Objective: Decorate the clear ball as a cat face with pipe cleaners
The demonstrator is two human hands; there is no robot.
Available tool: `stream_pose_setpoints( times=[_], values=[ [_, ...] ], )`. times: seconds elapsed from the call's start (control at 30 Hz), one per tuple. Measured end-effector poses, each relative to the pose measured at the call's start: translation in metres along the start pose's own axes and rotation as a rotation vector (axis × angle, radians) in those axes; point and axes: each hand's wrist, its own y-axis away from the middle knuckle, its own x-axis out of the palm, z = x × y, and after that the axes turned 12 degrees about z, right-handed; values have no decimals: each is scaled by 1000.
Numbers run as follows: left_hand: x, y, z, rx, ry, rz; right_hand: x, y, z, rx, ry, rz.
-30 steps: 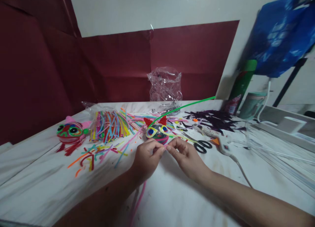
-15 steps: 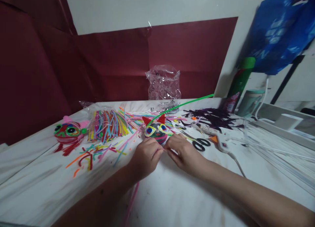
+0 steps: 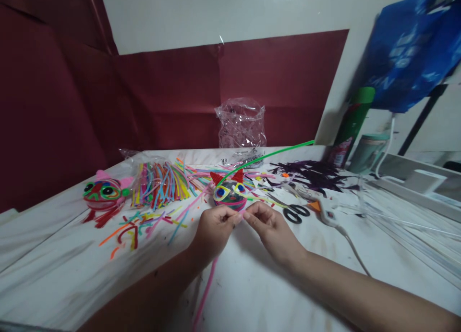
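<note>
A pink pipe cleaner point(image 3: 206, 298) is pinched in my left hand point(image 3: 215, 230), and its long tail hangs down toward the table's near edge. Fingertips of my right hand point(image 3: 271, 230) close on the same pipe cleaner, nearly touching the left ones. Just behind both hands sits a dark round cat-like figure point(image 3: 235, 186) with red ears, yellow-rimmed eyes and pink strands round its lower part. From its top a long green pipe cleaner point(image 3: 273, 153) slants up to the right. My fingers hide part of the pink piece.
Left stands a finished-looking pink figure point(image 3: 103, 193). Bundled pipe cleaners point(image 3: 158, 185) and cut bits point(image 3: 134, 233) lie nearby. Black-handled scissors point(image 3: 293, 213), a glue gun point(image 3: 326, 214) with its cord and purple shreds point(image 3: 311, 174) are to the right. A clear plastic bag point(image 3: 242, 123) stands behind.
My hands have lifted slightly apart from their curled pose, the right fingers opening out somewhat. The tail of the pink pipe cleaner has swung to the right. More of the figure's pink lower edge shows.
</note>
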Motion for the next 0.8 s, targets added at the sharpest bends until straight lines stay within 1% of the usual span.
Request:
stream_pose_setpoints(
  times=[0.07, 0.13, 0.2, 0.27, 0.33, 0.4, 0.47, 0.53, 0.6, 0.67, 0.73, 0.8],
  values=[
    [3, 1, 1, -18, 11, -4, 2, 1, -2, -9, -22, -27],
    [5, 1, 3, 0, 0, -21, 2, 0, -4, -11, -38, -33],
    [4, 1, 4, 50, -51, -40, 1, -1, -5, 2, -25, -4],
    [1, 1, 5, 133, -174, -59, -3, -4, -5, 3, 67, 55],
    [-3, 0, 7, 243, -362, -58, -9, -6, -3, -64, 263, 114],
    [-7, -2, 9, 379, -548, -24, -15, -8, -2, -212, 529, 160],
    [-9, -3, 12, 500, -685, 27, -20, -9, 0, -372, 789, 198],
    [-11, -3, 14, 573, -770, 54, -23, -9, 0, -470, 980, 230],
    [-11, -3, 16, 601, -818, 65, -25, -10, 0, -496, 1089, 257],
    [-11, -3, 16, 607, -813, 77, -25, -10, -1, -499, 1120, 271],
    [-10, -2, 14, 576, -740, 64, -23, -10, -2, -514, 1086, 241],
    [-8, -1, 12, 518, -626, 17, -20, -9, -2, -520, 985, 182]
  ],
)
